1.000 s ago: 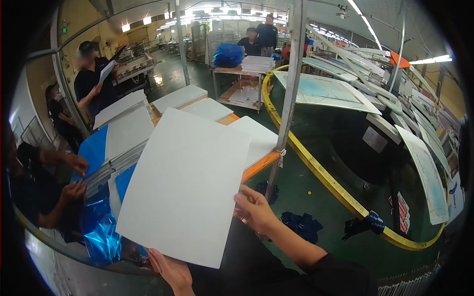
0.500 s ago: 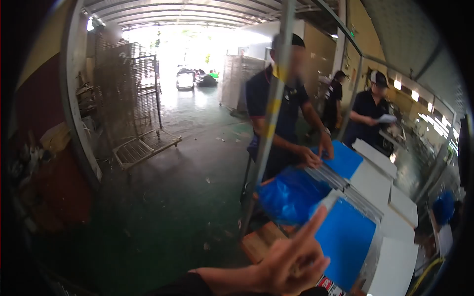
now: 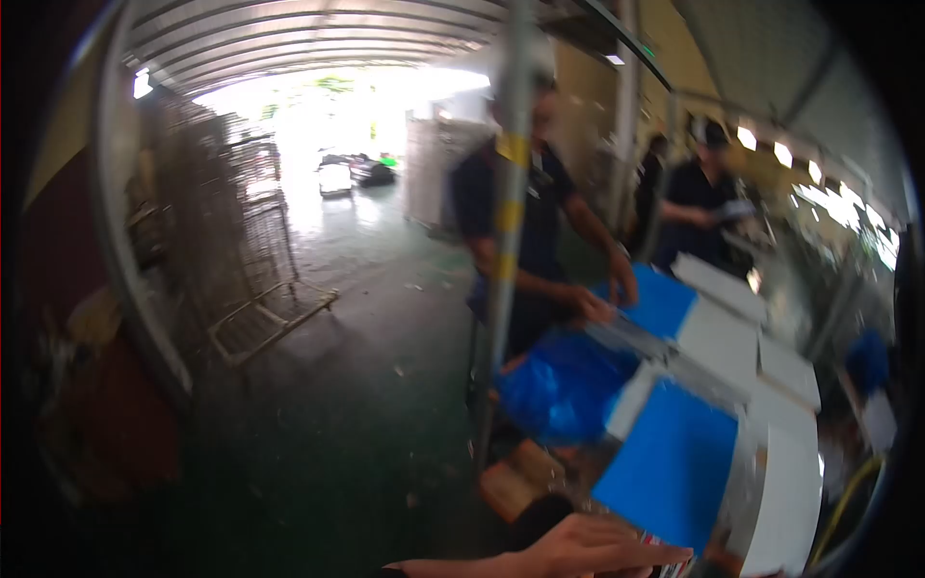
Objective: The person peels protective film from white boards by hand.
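My left hand (image 3: 597, 546) reaches in from the bottom of the view, back of the hand up, with a finger stretched to the right. Its lower fingers are cut off by the frame edge. The fingertip is right by a small red, white and black printed label (image 3: 665, 568), just below the near blue sheet (image 3: 670, 467). A dark, blurred shape (image 3: 541, 518) shows beside the wrist. My right hand is out of view. Beyond the blue sheet lie a crumpled blue plastic bag (image 3: 564, 385) and a stack of grey strips (image 3: 708, 378).
Across the table a person (image 3: 511, 212) works with both hands near a farther blue sheet (image 3: 660, 301). White panels (image 3: 785, 491) line the right side. A metal post (image 3: 511, 212) stands at the table's left. Another person (image 3: 708, 207) holds papers; a wire rack (image 3: 275, 323) stands left.
My left hand has dropped from a raised pose, finger pointing up over the blue sheet, to the bottom edge, finger pointing right. The camera view has shifted slightly.
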The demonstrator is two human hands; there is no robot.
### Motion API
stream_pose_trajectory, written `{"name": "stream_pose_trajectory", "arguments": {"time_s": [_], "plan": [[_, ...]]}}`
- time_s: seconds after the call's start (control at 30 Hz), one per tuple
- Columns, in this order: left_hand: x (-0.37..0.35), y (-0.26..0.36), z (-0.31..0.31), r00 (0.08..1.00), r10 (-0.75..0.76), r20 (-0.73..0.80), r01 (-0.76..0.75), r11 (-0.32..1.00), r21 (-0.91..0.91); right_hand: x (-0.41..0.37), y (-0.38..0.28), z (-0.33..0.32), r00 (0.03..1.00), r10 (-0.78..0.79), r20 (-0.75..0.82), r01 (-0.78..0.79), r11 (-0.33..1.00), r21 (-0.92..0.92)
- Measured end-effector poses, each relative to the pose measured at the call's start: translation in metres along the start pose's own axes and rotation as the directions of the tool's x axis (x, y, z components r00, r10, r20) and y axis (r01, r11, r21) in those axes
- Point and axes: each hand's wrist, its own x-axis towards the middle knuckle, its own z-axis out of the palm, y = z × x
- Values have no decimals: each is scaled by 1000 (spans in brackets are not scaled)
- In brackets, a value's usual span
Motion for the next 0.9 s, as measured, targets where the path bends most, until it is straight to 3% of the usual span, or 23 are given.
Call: {"name": "stream_pose_trajectory", "arguments": {"time_s": [0.07, 0.1, 0.13, 0.2, 0.3, 0.37, 0.43, 0.47, 0.53, 0.67, 0.9], "plan": [[-2, -11, 1, 971, -99, 220, 104, 994, -13, -7, 8, 25, 993, 44, 110, -46, 999, 22], [7, -7, 7, 929, -272, 251, 230, 956, 185, -12, 12, 44, 982, 49, 182, -50, 999, 3], [4, -18, 22, 863, -424, 274, 393, 905, 162, -34, 0, 78, 990, 140, 22, -141, 987, 71], [0, -39, 54, 727, -619, 295, 628, 774, 77, -43, 2, 75, 992, -57, 114, 48, 995, 86], [6, -19, 92, 819, -479, 316, 462, 877, 131, -60, -17, 125, 968, -43, -248, 57, 997, 53], [17, 1, 101, 883, -295, 365, 283, 955, 88, -51, -13, 73, 987, -159, -27, 159, 987, -1], [33, 20, 106, 915, -194, 355, 174, 981, 88, -41, -16, 31, 986, -141, 90, 139, 990, 35], [35, 21, 107, 929, -164, 333, 140, 986, 95, -34, -25, 14, 996, 40, 75, -44, 997, 60], [40, 23, 92, 963, -133, 233, 99, 984, 150, -22, -21, 2, 999, 14, 53, -15, 1000, 13], [53, 38, 44, 989, -146, -33, 149, 933, 328, -4, -7, 12, 999, -33, 16, 35, 995, -94], [70, 60, 1, 911, -190, -365, 374, 755, 539, -1, 0, 14, 994, -95, 54, 103, 980, -173]]}}
